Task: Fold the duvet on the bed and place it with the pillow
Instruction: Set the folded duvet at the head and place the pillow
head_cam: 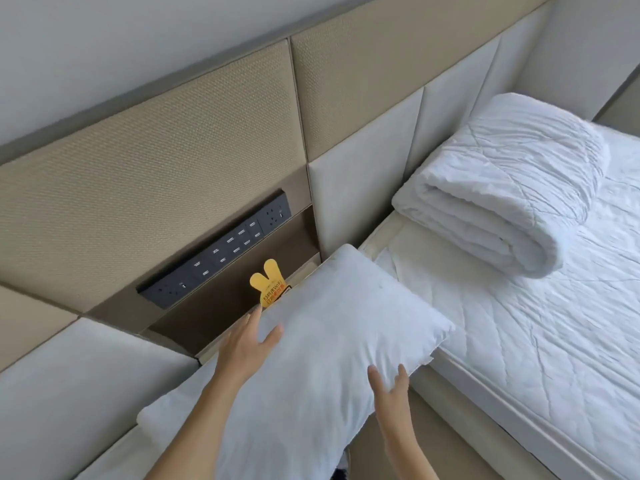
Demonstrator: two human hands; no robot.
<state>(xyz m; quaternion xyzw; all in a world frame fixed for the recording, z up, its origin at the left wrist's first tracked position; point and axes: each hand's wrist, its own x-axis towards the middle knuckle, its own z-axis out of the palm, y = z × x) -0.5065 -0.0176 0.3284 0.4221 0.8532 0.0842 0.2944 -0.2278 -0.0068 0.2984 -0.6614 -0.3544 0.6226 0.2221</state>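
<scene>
The white duvet (502, 188) lies folded into a thick bundle at the head of the bed (540, 348), against the padded headboard. A white pillow (322, 348) is between my hands, over the ledge beside the bed. My left hand (247, 344) rests on the pillow's far left edge with the fingers straight and the thumb on top. My right hand (389, 384) touches the near edge of the pillow with straight fingers.
A dark panel of sockets and switches (221, 252) runs along the recessed wall niche. A yellow rabbit-shaped card (268, 284) stands in the niche behind the pillow. Padded panels (360, 199) line the wall. A gap separates the ledge and the mattress side (491, 407).
</scene>
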